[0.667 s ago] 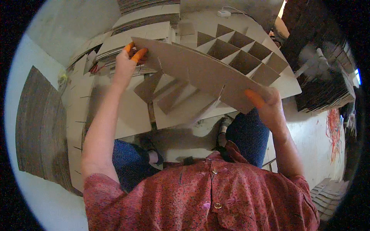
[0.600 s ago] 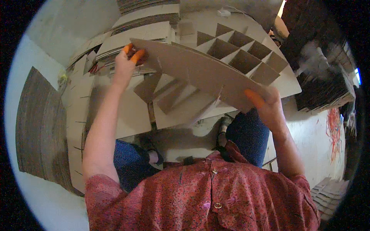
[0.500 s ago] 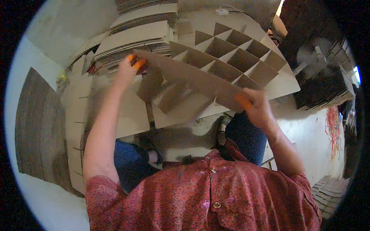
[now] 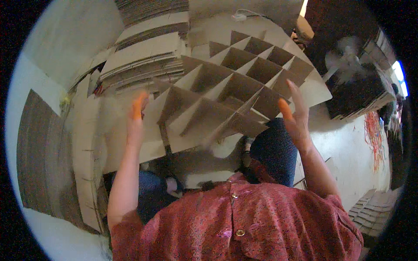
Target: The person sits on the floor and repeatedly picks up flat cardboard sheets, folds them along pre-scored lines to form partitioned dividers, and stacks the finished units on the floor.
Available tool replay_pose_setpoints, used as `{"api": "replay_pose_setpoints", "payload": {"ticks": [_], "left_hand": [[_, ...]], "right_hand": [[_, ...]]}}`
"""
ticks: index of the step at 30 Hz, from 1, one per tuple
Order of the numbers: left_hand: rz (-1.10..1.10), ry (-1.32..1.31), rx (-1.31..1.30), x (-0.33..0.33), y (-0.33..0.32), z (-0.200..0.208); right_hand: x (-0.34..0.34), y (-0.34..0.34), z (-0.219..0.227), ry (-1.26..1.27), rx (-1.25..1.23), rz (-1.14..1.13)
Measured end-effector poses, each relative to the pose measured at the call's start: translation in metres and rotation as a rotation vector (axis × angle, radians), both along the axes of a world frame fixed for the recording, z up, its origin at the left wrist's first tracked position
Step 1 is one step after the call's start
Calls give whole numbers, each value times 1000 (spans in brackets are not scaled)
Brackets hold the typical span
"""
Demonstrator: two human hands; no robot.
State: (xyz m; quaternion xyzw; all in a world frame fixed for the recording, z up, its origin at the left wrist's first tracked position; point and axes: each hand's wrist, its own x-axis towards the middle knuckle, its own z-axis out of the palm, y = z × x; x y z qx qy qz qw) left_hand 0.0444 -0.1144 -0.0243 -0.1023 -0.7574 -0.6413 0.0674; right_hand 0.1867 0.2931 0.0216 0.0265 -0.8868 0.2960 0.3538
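Note:
A cardboard divider grid (image 4: pixel 235 89) of crossed brown strips stands on the pale table (image 4: pixel 126 148) in front of me. Just left of the grid, my left hand (image 4: pixel 138 113) is raised and holds nothing; orange covers show on its fingertips, and motion blurs it somewhat. At the grid's right side hovers my right hand (image 4: pixel 297 114), fingers and thumb spread apart, with orange on the thumb tip. Both palms face inward toward the grid. The nearest strip of the grid slants along its front edge, apart from both hands.
Stacks of flat cardboard strips (image 4: pixel 139 58) lie at the back left of the table. A white power strip (image 4: pixel 239 17) sits at the back. To the right are a fan (image 4: pixel 346 54), a dark cardboard stack (image 4: pixel 361 93) and hanging red strings (image 4: pixel 373 137). Cardboard (image 4: pixel 45 152) leans at left.
The long cardboard strip held between both hands now sits in the grid's near side. Both hands have let go of it and opened, the left one coming lower and nearer me.

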Motion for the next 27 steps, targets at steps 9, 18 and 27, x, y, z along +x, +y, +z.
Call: {"api": "replay_pose_setpoints", "payload": {"ticks": [9, 18, 27], "left_hand": [[24, -55, -192, 36, 63, 16], [-156, 40, -110, 33, 85, 5], [-210, -30, -151, 35, 102, 8]], "right_hand": [[-1, -43, 15, -362, 424, 58], [-27, -68, 24, -244, 620, 176], [-75, -32, 34, -623, 353, -6]]}}
